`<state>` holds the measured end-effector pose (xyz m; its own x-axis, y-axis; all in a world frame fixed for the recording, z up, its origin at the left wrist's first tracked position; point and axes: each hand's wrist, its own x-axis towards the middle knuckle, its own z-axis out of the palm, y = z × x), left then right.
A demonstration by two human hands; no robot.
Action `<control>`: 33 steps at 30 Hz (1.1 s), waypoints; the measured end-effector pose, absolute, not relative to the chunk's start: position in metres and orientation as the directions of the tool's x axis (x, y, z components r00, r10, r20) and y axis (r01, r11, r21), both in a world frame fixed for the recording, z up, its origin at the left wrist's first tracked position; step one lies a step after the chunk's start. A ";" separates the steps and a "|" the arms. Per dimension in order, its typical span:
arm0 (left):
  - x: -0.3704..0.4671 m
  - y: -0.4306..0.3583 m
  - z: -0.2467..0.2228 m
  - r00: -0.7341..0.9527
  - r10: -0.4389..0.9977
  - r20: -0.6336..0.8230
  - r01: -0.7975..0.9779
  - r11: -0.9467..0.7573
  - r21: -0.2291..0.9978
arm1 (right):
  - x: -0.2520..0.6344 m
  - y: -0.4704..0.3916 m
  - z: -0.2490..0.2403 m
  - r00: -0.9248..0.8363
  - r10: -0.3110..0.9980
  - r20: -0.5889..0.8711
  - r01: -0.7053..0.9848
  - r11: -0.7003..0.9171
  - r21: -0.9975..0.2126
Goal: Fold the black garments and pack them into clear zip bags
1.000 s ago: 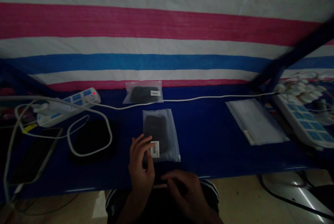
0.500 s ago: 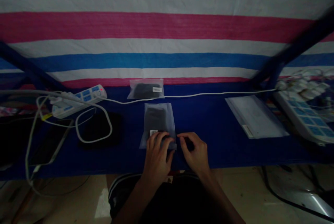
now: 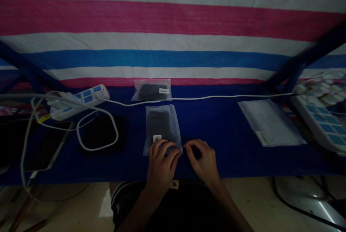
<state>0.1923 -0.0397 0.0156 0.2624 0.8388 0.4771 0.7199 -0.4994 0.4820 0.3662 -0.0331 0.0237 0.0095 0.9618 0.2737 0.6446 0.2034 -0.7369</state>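
So, that frosted zip bag (image 3: 174, 123) with a dark item (image 3: 159, 119) inside is lying flat mid-worktop (image 3: 213, 123). Left hand (image 3: 162, 160) is curved over its near end; right hand (image 3: 203, 157) is curled just off the near right corner. From where I'm standing, can't tell if either's gripping. Second bag (image 3: 137, 88) lies behind, by the striped sheet (image 3: 173, 19).

Near bag (image 3: 159, 122) before far bag (image 3: 151, 91)
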 end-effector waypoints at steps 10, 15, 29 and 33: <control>0.189 -0.043 0.020 0.237 0.792 0.562 0.651 -0.559 0.514 | 0.366 -0.036 0.029 -0.099 0.956 0.276 0.629 0.275 -0.727; 0.188 -0.044 0.021 0.255 0.779 0.573 0.631 -0.583 0.512 | 0.368 -0.035 0.031 -0.136 0.962 0.236 0.590 0.270 -0.761; 0.188 -0.044 0.024 0.331 0.764 0.554 0.605 -0.622 0.497 | 0.371 -0.032 0.031 -0.108 0.987 0.122 0.554 0.162 -0.817; 0.188 -0.045 0.026 0.338 0.760 0.556 0.584 -0.632 0.509 | 0.370 -0.031 0.030 -0.079 0.989 0.124 0.552 0.147 -0.821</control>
<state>0.1875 -0.0445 0.0259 0.3376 0.7596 0.5559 0.5839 -0.6322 0.5093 0.3698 -0.0311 0.0304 -0.0788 0.9891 0.1244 0.5518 0.1472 -0.8209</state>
